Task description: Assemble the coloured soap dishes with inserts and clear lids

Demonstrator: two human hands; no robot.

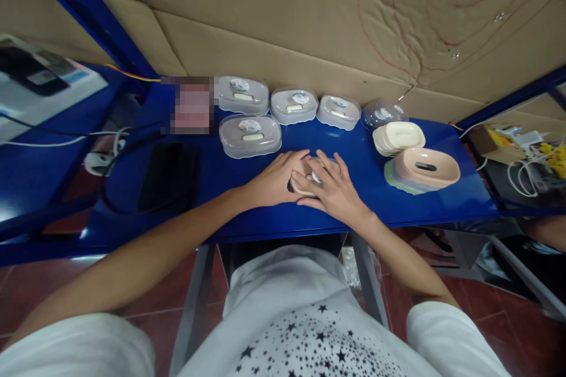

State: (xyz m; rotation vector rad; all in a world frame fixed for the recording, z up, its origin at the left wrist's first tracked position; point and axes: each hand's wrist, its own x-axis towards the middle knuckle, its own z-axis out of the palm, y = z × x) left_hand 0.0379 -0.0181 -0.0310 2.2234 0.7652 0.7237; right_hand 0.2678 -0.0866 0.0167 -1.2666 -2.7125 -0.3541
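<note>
In front of me on the blue table (247, 215), both my hands are on a small oval soap box (305, 187) with a pinkish body and a round sticker on its clear top. My left hand (278, 179) wraps around the left side, its fingertips reaching the top. From the right, my right hand (333, 188) lies over the box, fingers bent across the lid and thumb at the near edge. Much of the box is hidden beneath the fingers.
Several finished-looking boxes with clear lids (250, 136) stand behind. At right are stacked clear lids (382, 113), cream slotted inserts (400, 136) and peach and green bases (427, 168). A dark flat object (168, 177) and cables lie left. Cardboard (283, 29) walls the back.
</note>
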